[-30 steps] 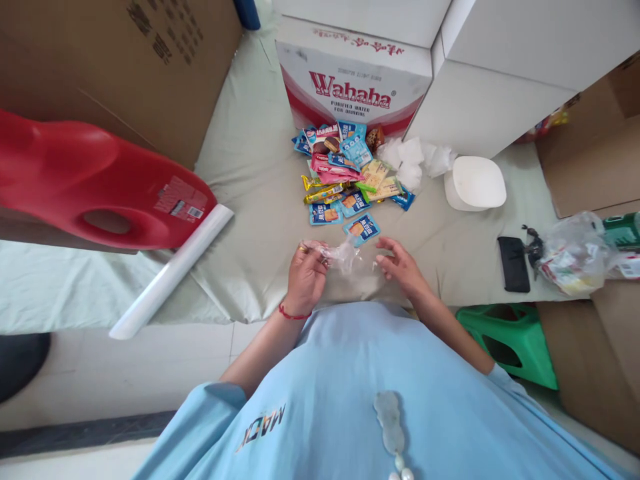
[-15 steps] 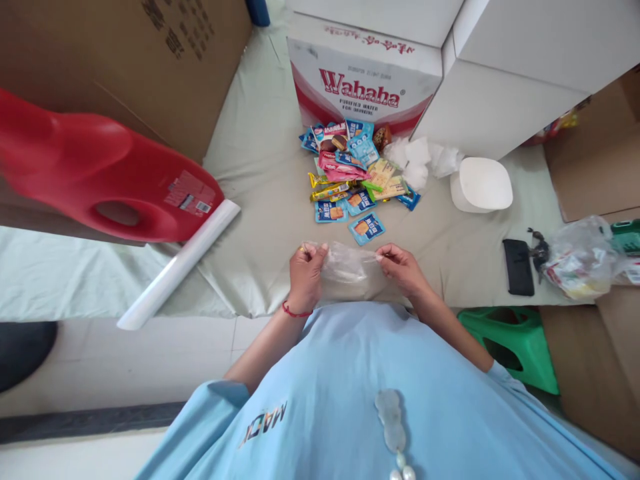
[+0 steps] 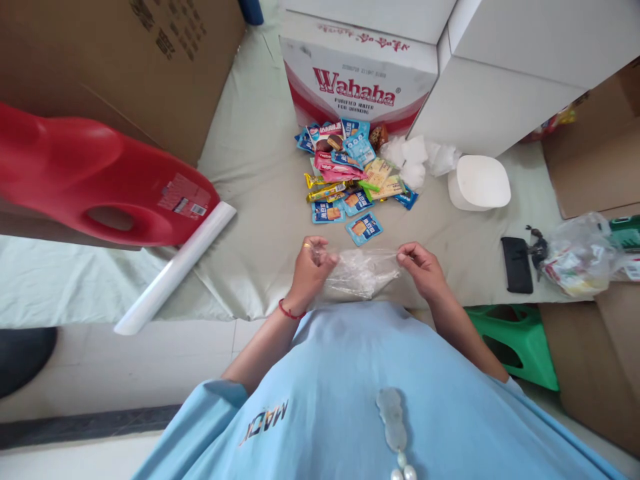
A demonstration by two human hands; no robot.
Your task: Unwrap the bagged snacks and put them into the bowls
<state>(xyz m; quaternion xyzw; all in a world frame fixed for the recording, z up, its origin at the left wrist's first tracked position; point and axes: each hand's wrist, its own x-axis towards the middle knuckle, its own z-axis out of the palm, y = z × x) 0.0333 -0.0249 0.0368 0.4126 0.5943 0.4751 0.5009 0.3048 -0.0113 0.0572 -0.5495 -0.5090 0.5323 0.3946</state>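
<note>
A clear plastic bag is stretched between my two hands, just above the cloth near the table's front edge. My left hand, with a ring and a red bracelet, pinches its left side. At the bag's upper right edge, my right hand grips it between thumb and fingers. Beyond the hands lies a heap of wrapped snacks. A blue snack packet is nearest to me, with pink snack packs and a yellow wrapped bar farther back.
A red jug and a white plastic roll lie at left. A Wahaha carton stands behind the snacks. Toward the right are crumpled clear bags, a white bowl, a black phone and a filled plastic bag.
My right hand has moved to the right, away from my left hand. The clear plastic bag between them is spread wider and hangs lower.
</note>
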